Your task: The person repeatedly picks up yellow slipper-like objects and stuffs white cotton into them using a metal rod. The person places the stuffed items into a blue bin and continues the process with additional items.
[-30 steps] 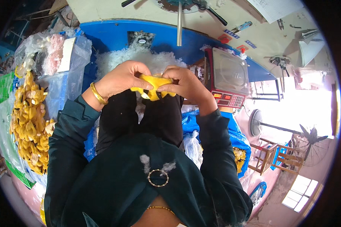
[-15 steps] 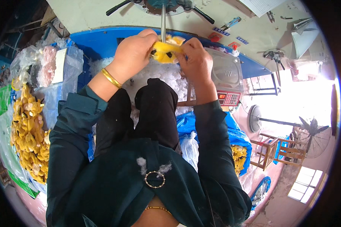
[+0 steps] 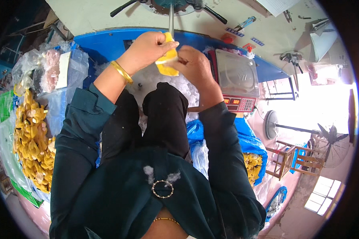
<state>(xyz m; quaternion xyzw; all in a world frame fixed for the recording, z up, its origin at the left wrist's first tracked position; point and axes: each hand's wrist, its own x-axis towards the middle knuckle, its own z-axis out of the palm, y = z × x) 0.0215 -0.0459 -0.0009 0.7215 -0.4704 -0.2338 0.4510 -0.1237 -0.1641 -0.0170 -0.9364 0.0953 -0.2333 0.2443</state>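
Observation:
A small yellow plush toy piece (image 3: pixel 166 70) with a pale band hangs between my hands, just below a thin metal tube (image 3: pixel 171 22). My left hand (image 3: pixel 149 49), with a gold bangle at the wrist, is closed on its upper part, thumb lying across the fabric. My right hand (image 3: pixel 196 65) is closed at its right side, fingertips pressed on the pale band. The plush's top meets the tube's lower end; whether the tube goes inside is hidden by my left hand. White fluffy stuffing (image 3: pixel 149 81) lies below my hands.
A machine with black handles (image 3: pixel 215 16) holds the tube. At right stand a scale (image 3: pixel 239 75), red switches (image 3: pixel 228 38) and pliers (image 3: pixel 245 24). Yellow plush pieces pile up at left (image 3: pixel 32 143) and in a blue bag (image 3: pixel 252 167). A blue panel edge (image 3: pixel 107 38) runs across ahead.
The plush has turned from lying crosswise with dark patches showing to hanging lengthwise with a pale band. My right hand has moved left and slightly down, nearer my left hand.

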